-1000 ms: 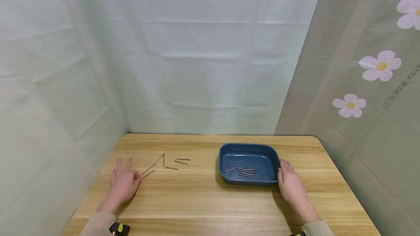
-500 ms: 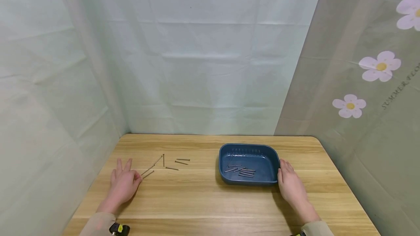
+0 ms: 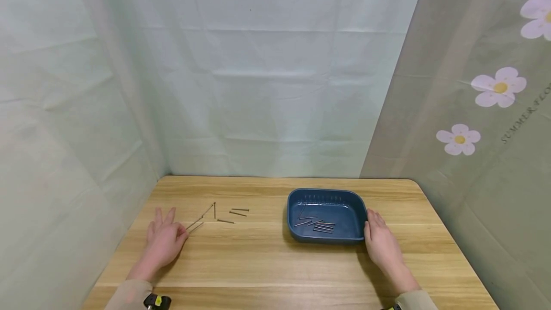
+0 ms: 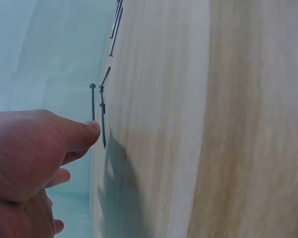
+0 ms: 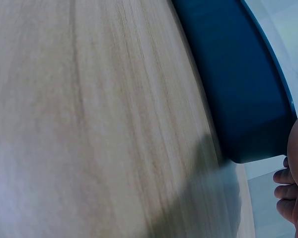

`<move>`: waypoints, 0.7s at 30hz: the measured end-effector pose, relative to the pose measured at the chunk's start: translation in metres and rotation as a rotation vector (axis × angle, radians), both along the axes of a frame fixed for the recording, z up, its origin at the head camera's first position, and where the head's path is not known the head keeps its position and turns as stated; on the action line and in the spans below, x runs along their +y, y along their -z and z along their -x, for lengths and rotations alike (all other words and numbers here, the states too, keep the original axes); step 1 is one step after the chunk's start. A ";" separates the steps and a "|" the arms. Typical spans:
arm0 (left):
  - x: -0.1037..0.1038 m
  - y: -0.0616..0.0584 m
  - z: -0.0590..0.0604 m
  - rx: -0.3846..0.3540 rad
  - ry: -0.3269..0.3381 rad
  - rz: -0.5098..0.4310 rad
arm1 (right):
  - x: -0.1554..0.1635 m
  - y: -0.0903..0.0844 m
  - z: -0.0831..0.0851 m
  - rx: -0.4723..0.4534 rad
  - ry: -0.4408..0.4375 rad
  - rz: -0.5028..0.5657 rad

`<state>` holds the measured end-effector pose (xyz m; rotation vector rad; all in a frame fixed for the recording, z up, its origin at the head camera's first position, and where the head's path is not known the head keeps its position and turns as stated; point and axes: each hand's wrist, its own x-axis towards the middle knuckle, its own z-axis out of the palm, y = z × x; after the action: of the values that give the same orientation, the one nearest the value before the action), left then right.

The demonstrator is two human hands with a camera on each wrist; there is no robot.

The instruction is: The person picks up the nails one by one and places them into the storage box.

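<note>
Hands lie flat on the tabletop (image 3: 258, 262), I note, fingers straight and slightly spread, gripping nothing. Left hand (image 3: 162, 240), lower left of the head view, has its thumb tip against the nearest of the loose nails (image 3: 194, 227), apparently placed to draw it in. Right hand (image 3: 382, 243) rests against the blue tray (image 3: 357, 207) at lower centre-right, seemingly steadying it; more nails (image 3: 320, 225) lie inside.

wood table (image 3: 275, 262), blue tray (image 3: 292, 207), loose nails (image 3: 225, 221)
</note>
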<state>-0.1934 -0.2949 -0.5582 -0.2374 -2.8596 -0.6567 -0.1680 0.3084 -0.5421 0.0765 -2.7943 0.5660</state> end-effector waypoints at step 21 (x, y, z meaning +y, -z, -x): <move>0.050 -0.015 0.007 0.132 0.113 -0.057 | 0.000 0.003 0.001 0.021 -0.011 -0.004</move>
<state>-0.2004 -0.2451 -0.5430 -0.4195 -2.7126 -0.7147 -0.1689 0.3083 -0.5449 0.0986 -2.7768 0.5594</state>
